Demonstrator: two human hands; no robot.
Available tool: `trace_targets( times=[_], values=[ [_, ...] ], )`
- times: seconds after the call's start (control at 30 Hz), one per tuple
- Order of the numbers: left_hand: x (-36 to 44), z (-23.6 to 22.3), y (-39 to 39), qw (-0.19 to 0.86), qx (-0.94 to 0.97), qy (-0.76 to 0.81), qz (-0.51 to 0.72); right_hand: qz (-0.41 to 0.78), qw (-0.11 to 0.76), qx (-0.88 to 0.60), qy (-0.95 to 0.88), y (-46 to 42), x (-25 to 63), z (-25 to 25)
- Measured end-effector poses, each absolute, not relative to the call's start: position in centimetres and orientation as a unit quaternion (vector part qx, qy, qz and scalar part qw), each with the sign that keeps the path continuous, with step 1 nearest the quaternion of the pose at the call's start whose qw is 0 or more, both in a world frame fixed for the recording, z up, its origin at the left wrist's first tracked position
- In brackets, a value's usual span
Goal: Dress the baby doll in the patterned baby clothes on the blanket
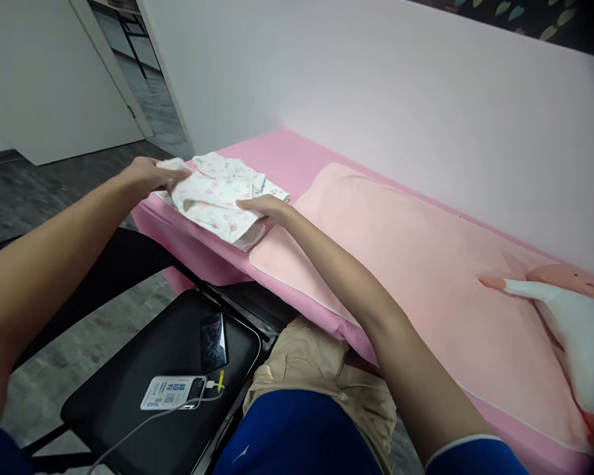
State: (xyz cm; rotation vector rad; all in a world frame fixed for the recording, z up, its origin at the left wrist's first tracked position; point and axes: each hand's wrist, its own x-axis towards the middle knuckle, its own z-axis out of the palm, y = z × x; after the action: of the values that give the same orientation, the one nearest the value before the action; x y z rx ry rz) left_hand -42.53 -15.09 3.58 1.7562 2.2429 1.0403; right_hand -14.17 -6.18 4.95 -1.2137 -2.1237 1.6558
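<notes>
A white cloth item with small pink prints, which looks like baby clothing (218, 201), lies on a stack of similar printed pieces at the far left end of the pink-covered table (257, 148). The fingers of my left hand (151, 174) are closed on its left corner, which is lifted and bunched. At its right edge my right hand (267, 206) pinches the fabric between thumb and fingers. Under it, more folded printed clothes (230, 168) show at the back, and the edge of a clear plastic bag (254, 236) sticks out at the front.
A light pink mat (386, 264) covers much of the table, with a white plush goose (569, 316) at the right. Close to the table's front stands a black folding chair (129, 369), carrying a phone (214, 341) and a white power bank (173, 393) with a cable. A wall runs behind.
</notes>
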Motion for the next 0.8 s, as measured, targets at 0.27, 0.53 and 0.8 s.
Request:
trace_targets(
  times=[0.27, 0.53, 0.8],
  values=[
    [-41.2, -0.2, -13.1, -0.026, 0.746, 0.633, 0.205, 0.097, 0.215, -0.296, -0.926, -9.5, -14.8, 1.0],
    [-40.2, -2.0, -13.4, 0.056, 0.725, 0.669, 0.15, 0.111, 0.118, -0.297, -0.941, -13.0, -14.8, -0.5],
    [-19.4, 3.1, -18.8, -0.144, 0.319, 0.739, 0.575, 0.251, 0.3, -0.287, -0.874, -28.4, -2.7, -4.5]
  ],
)
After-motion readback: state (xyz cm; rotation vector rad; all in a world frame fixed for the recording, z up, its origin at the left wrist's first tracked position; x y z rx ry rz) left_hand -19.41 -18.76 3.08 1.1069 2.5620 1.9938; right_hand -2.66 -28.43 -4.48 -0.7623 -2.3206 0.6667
